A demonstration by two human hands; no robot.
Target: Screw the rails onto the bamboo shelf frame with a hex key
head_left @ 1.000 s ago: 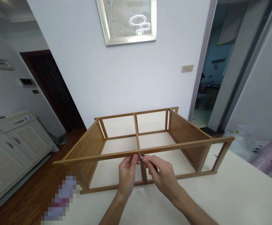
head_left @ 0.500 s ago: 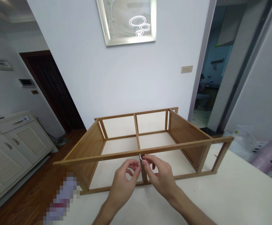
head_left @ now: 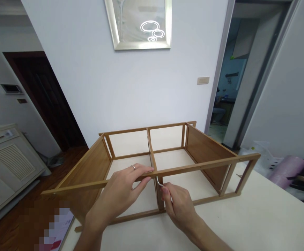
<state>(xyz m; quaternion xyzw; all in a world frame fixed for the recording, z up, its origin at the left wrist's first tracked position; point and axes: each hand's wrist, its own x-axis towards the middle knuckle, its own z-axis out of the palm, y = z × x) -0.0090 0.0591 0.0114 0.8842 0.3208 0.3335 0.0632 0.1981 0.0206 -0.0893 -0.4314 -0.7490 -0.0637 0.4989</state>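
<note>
A bamboo shelf frame [head_left: 206,148] lies on its side on a white table [head_left: 246,216]. My left hand [head_left: 120,193] grips its near top rail [head_left: 199,166] just left of the centre joint, fingers over the rail and thumb under it. My right hand [head_left: 179,205] is closed on a small metal hex key [head_left: 159,181], whose upper end meets the joint where the rail crosses the centre upright.
A white cabinet [head_left: 5,157] stands at the left on a wood floor. White plastic and a pink roll [head_left: 285,167] lie at the table's right. An open doorway [head_left: 227,87] is behind the frame on the right, a framed picture [head_left: 138,24] above.
My left hand let go near the hex key and moved up and left onto the rail. My right hand dropped slightly with the key. The view shifted right.
</note>
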